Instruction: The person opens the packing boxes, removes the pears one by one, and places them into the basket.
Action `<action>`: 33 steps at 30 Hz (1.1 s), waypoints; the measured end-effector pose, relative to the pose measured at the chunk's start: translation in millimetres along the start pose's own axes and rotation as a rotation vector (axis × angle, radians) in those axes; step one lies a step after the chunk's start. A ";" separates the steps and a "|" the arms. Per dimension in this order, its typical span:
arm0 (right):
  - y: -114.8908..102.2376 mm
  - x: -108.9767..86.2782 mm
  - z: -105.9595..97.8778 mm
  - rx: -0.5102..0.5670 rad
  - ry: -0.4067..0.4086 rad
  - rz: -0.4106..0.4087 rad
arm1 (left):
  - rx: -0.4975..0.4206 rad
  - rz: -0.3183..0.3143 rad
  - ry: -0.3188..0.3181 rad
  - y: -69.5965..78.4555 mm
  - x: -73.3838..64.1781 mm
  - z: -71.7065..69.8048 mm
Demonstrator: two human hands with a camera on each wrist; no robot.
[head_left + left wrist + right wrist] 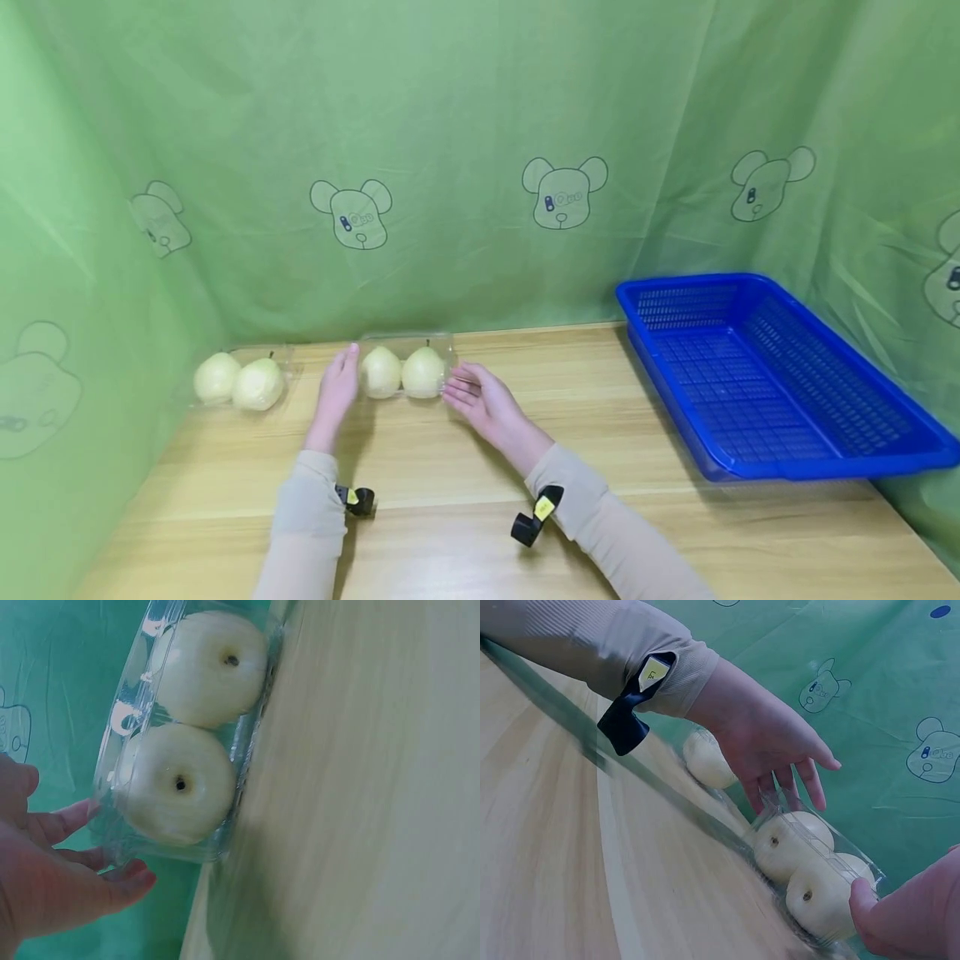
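A clear plastic box [405, 337] of pale yellow pears [423, 372] is at the back of the table, between the two hands. My left hand [337, 385] is at its left end; in the right wrist view, the fingers [810, 782] reach down to that end fairly straight. At the opposite end is my right hand [487, 406], its fingers loosely extended and the thumb [863, 900] against the plastic. Farther left lies another clear box [281, 354], also with pears [258, 384] inside.
A blue plastic basket [678, 417] with slotted walls stands at the right of the wooden table [450, 475]. Green curtain [465, 150] with printed bear heads closes off the back and both sides. A black wrist camera [528, 527] is strapped to each sleeve.
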State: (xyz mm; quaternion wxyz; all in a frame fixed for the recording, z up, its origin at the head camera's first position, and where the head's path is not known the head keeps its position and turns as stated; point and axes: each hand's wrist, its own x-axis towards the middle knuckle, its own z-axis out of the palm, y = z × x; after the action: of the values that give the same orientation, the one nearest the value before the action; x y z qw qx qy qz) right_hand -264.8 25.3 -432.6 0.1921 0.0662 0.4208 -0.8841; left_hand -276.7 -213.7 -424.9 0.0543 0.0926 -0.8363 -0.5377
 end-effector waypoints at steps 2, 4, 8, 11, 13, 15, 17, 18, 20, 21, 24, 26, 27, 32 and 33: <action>-1.5 -2.2 -4.3 -0.014 -0.004 -0.005 | -0.062 -0.019 -0.014 0.9 -0.8 4.3; -3.4 -4.4 -8.4 -0.027 -0.010 -0.011 | -0.122 -0.040 -0.021 1.2 -1.7 8.0; -6.9 -8.3 -15.9 -0.039 -0.009 -0.023 | -0.227 -0.064 -0.032 0.4 -2.7 14.1; -9.2 -10.0 -20.5 -0.050 -0.001 -0.021 | -0.268 -0.068 -0.038 0.2 -3.8 18.3; -10.5 -11.2 -23.7 -0.060 -0.002 -0.020 | -0.274 -0.066 -0.035 0.2 -4.8 21.4; -12.5 -12.9 -26.4 -0.067 0.000 -0.020 | -0.279 -0.062 -0.030 0.4 -6.0 24.9; -14.5 -14.9 -29.5 -0.072 0.000 -0.022 | -0.285 -0.060 -0.028 1.0 -7.4 28.9; -15.5 -16.0 -31.1 -0.077 0.001 -0.024 | -0.289 -0.058 -0.027 1.6 -8.1 30.9; -17.7 -18.2 -34.5 -0.086 0.003 -0.028 | -0.300 -0.053 -0.026 3.0 -9.5 35.0; -18.8 -19.1 -36.4 -0.090 0.003 -0.028 | -0.307 -0.055 -0.024 3.9 -10.3 37.0; -22.3 -21.5 -41.3 -0.096 0.014 -0.028 | -0.314 -0.051 -0.024 6.0 -11.6 42.2; -24.8 -22.6 -44.5 -0.100 0.018 -0.027 | -0.324 -0.055 -0.023 7.4 -12.9 45.6; -26.0 -23.2 -45.9 -0.103 0.022 -0.027 | -0.328 -0.060 -0.023 8.1 -13.7 47.3; -30.8 -26.1 -53.3 -0.115 0.036 -0.026 | -0.354 -0.069 -0.029 11.8 -18.6 54.9; -31.5 -26.8 -54.8 -0.119 0.036 -0.026 | -0.357 -0.070 -0.031 12.6 -19.8 56.2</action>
State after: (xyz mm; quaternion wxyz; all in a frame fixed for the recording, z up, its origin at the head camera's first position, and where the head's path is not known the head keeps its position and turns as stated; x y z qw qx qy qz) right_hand -255.1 93.1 -437.3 0.1763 0.0651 0.4769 -0.8586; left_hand -269.3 -154.5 -436.6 0.0384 0.1022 -0.7246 -0.6804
